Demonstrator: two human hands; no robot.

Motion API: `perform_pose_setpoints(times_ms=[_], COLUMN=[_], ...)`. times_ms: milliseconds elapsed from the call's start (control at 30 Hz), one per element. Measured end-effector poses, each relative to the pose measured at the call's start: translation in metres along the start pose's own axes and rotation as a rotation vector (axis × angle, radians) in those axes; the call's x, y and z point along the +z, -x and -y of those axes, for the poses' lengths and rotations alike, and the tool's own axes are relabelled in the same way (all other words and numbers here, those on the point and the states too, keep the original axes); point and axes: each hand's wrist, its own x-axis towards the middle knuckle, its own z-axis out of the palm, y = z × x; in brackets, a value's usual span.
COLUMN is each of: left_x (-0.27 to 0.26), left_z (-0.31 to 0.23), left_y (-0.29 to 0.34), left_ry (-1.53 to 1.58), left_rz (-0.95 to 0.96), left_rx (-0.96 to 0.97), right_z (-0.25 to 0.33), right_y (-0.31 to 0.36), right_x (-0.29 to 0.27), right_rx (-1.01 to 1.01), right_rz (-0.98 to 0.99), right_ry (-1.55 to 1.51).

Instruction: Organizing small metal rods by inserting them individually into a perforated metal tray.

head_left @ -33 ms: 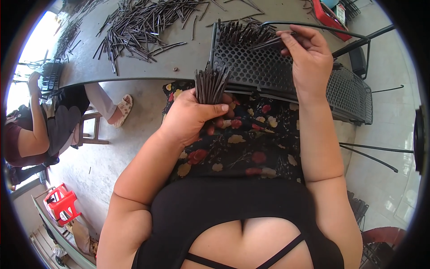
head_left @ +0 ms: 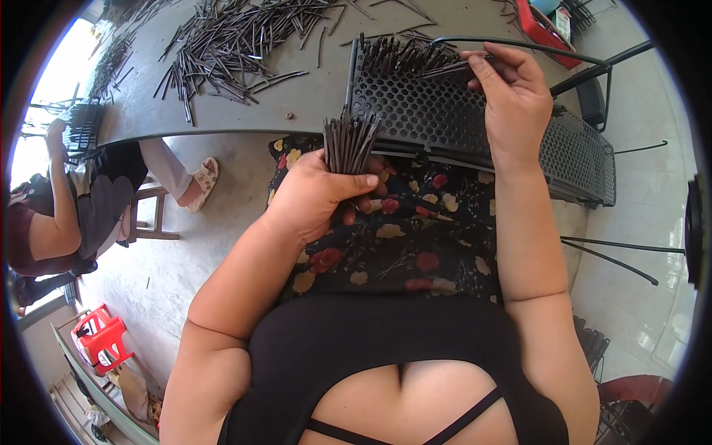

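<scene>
My left hand (head_left: pixel 326 189) is wrapped round a bundle of thin dark sticks (head_left: pixel 350 144), their tops fanning upward near the table's front edge. Between the thumb and fingertips of my right hand (head_left: pixel 515 93) are one or more of the same sticks (head_left: pixel 445 70), pointing left over a black perforated rack (head_left: pixel 415 104). Many sticks (head_left: pixel 393 55) stand close together in holes along the far left part of this rack. How many my right hand pinches is hard to make out.
A loose heap of dark sticks (head_left: pixel 230 44) covers the far left of the grey table (head_left: pixel 245 115). A metal bar frame (head_left: pixel 593 70) and a red tray (head_left: pixel 545 33) lie right of the rack. At far left, another person's arm (head_left: pixel 63 185) reaches toward a similar rack.
</scene>
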Motion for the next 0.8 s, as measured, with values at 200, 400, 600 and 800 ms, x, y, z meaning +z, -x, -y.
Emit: perform_pose_setpoints(times_ms=[200, 400, 600, 800], left_x=[-0.001, 0.008, 0.003, 0.008], left_z=[-0.001, -0.003, 0.004, 0.01], left_y=[-0.002, 0.002, 0.002, 0.0], left_ry=[0.184, 0.374, 0.261, 0.184], left_rz=[0.015, 0.07, 0.017, -0.061], left_rx=[-0.095, -0.08, 0.0, 0.068], right_z=[-0.017, -0.019, -0.009, -0.009], right_y=[0.004, -0.001, -0.025, -0.026], right_x=[0.0, 0.008, 0.023, 0.022], right_rx=[-0.076, -0.24, -0.539, -0.553], right_rz=[0.09, 0.175, 0.317, 0.299], right_ry=[0.031, 0.274, 0.708, 0.705])
